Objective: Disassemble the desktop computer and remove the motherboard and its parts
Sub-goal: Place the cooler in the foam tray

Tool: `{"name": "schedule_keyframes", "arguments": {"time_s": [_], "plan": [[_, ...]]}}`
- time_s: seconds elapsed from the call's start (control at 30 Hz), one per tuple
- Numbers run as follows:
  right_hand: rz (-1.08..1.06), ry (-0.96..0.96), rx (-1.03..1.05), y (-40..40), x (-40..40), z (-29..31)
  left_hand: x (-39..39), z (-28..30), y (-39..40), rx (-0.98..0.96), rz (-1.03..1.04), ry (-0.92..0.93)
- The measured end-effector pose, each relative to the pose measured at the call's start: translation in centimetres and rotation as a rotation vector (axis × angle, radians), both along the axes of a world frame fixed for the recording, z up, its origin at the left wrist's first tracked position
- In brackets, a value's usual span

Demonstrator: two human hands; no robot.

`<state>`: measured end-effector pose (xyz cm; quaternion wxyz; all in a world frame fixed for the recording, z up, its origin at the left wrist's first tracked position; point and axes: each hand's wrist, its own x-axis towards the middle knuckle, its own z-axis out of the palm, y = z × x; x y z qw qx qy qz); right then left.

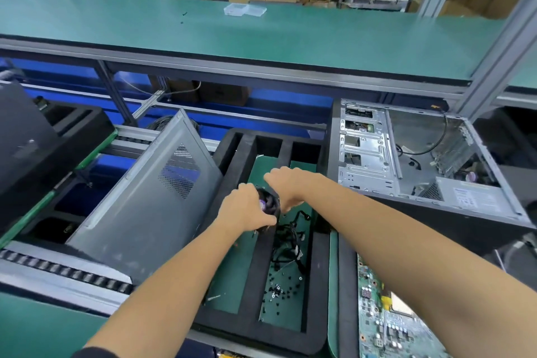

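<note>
Both my hands hold a black cooling fan [269, 203] with a purple hub label over the black foam tray [252, 264]. My left hand [245, 208] grips its near left side; my right hand [286, 187] curls over its far right edge. Black cables [286, 241] hang from the fan into the tray's right compartment, where several small screws [279, 289] lie. The open computer case [418, 160] lies on its side at the right with the power supply [467, 197] inside. The green motherboard [389, 320] lies at the lower right, partly under my right forearm.
A grey side panel [145, 197] leans against the tray's left. A second black foam tray [58, 136] sits at the far left beside a roller conveyor [58, 270]. The green upper shelf [261, 35] carries a clear plastic box [245, 9]. An aluminium post [499, 49] rises at the right.
</note>
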<state>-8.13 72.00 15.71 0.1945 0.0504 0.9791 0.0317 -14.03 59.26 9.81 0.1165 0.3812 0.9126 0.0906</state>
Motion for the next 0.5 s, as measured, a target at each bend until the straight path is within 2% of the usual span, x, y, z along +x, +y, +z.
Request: {"name": "schedule_keyframes", "arguments": {"time_s": [0.13, 0.27, 0.5], "plan": [[0.015, 0.093, 0.122, 0.1, -1.3, 1.0, -2.5, 1.6, 0.8, 0.049, 0.102, -0.008], [-0.100, 0.064, 0.043, 1.0, -2.7, 2.0, -4.5, 2.0, 1.8, 0.093, 0.160, -0.048], [-0.124, -0.019, 0.006, 4.0, -7.0, 0.7, -7.7, -1.2, 5.9, 0.184, 0.214, -0.154]]}}
